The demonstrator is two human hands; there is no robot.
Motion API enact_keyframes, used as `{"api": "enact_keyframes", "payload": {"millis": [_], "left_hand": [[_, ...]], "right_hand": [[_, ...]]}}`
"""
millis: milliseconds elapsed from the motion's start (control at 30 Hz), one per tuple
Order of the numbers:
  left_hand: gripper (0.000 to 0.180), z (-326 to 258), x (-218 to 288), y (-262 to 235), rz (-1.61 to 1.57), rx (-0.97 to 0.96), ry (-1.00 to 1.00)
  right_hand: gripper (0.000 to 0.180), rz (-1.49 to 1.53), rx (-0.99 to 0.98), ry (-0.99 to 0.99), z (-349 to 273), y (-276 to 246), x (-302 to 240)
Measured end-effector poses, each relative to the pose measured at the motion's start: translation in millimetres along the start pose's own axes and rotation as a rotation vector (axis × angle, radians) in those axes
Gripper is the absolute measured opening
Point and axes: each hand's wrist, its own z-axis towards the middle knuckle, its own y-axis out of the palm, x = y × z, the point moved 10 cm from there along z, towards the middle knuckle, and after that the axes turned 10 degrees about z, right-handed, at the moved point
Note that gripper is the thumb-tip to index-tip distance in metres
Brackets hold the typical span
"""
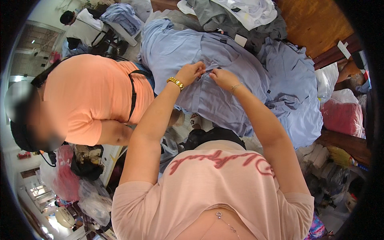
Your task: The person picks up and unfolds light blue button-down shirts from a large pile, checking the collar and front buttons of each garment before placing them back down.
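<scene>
Blue garment (236, 100), spread broad and loose just below the gray cloth (212, 18): why does it lie like that?

"Perhaps so its middle sits within easy reach of both arms. Whether that spread is one piece or several layers, the folds do not tell."

"And the grip?"

"Left hand (191, 73), below the gray cloth, pinches a narrow bit of the blue fabric. Right hand (225, 79) pinches just beside it, fingertips almost meeting. Both look closed on the cloth; how much fabric lies under them is hidden. Two pinches so near each other probably stop that small part from slipping back into the folds."

"What of the second blue garment (298, 80)?"

"It lies below and to the right of the gray cloth, beside the first, perhaps to be out of the fingers' way."

"The co-worker in orange (92, 92)?"

"Bent over, below and to the left of the gray cloth, apart from the pinched spot, which seems to leave both elbows room."
</scene>
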Motion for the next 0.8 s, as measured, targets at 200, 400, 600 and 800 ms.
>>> {"api": "enact_keyframes", "payload": {"millis": [200,400,600,800], "left_hand": [[0.015,0,-1,-1,-0.053,0.018,-0.027],[0.014,1,-5,1,-0.098,0.026,-0.039],[0.015,0,-30,8,-0.479,0.076,-0.119],[0.015,0,-27,10,-0.479,0.057,-0.149]], "right_hand": [[0.035,-0.104,0.004,-0.025,3,-1,-12],[0.033,-0.121,0.038,-0.042,1,-5,-15],[0.034,-0.075,-0.024,-0.046,-8,-3,-3],[0.034,-0.069,0.021,-0.049,-4,-5,-9]]}}
